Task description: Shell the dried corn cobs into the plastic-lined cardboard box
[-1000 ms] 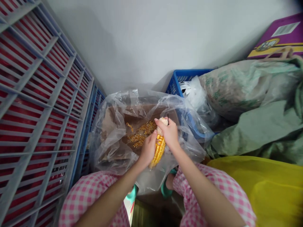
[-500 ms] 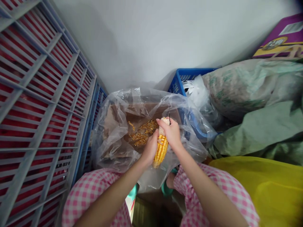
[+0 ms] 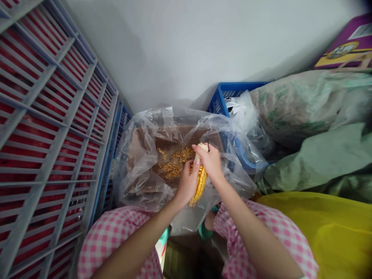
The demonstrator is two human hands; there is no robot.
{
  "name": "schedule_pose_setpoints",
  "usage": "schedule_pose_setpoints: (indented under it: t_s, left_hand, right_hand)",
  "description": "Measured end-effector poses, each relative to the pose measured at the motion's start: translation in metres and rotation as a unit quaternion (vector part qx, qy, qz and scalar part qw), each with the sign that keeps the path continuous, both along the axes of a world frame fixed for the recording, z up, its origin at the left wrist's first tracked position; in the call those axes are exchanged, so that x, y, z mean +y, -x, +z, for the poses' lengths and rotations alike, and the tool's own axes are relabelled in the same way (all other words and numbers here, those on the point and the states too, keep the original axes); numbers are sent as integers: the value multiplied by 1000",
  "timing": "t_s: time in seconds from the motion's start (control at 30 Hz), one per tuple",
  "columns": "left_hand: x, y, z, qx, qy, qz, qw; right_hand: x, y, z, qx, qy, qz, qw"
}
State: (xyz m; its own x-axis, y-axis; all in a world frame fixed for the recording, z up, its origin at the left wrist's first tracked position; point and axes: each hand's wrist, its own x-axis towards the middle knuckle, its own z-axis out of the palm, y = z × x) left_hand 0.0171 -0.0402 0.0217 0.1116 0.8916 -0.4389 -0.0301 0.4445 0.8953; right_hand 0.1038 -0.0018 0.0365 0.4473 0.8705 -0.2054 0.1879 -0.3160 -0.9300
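Observation:
An ear of yellow corn (image 3: 200, 186) tilts between my two hands, above the lined box. Its upper part is bare pale cob, and rows of kernels cover the lower part. My right hand (image 3: 212, 162) is closed around the upper end. From that hand a thin dark rod (image 3: 208, 144) sticks up; what it belongs to is hidden. My left hand (image 3: 187, 182) is closed against the left side of the ear, its thumb pressed where kernels meet bare cob. Loose corn kernels (image 3: 171, 169) lie below in the box.
A clear plastic bag (image 3: 139, 197) lines the cardboard box (image 3: 145, 137) between my knees. Tall slatted crates (image 3: 62, 124) stand at left. To the right are a blue basket (image 3: 216, 99), full sacks (image 3: 296, 104) and a yellow object (image 3: 325, 221). A white wall rises behind.
My left thumb and fingers have moved up and over the ear, onto the border between kernels and bare cob. The right hand keeps its hold.

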Motion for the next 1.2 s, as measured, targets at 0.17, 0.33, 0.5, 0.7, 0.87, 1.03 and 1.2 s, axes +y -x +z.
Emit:
schedule_pose_setpoints:
  t_s: [0.17, 0.33, 0.5, 0.7, 0.87, 1.03, 1.2]
  left_hand:
    - [0, -1, -8, -58, 43, 19, 997]
    - [-1, -2, 1, -64, 8, -2, 998]
    - [-5, -3, -4, 3, -13, -16, 1000]
    - [1, 0, -6, -28, -10, -19, 999]
    - [-2, -2, -3, -20, 16, -25, 999]
    - [12, 7, -6, -35, 51, -16, 998]
    - [54, 52, 1, 228, -90, -70, 967]
  right_hand:
    - [0, -1, -7, 15, -1, -8, 1000]
    - [2, -5, -9, 34, 6, -13, 999]
    - [2, -6, -13, 51, 22, -6, 998]
    - [3, -6, -15, 57, 13, -17, 998]
    - [3, -3, -14, 48, 8, -8, 999]
    - [3, -4, -7, 63, -4, -11, 998]
    - [2, -17, 17, 27, -39, 0, 999]
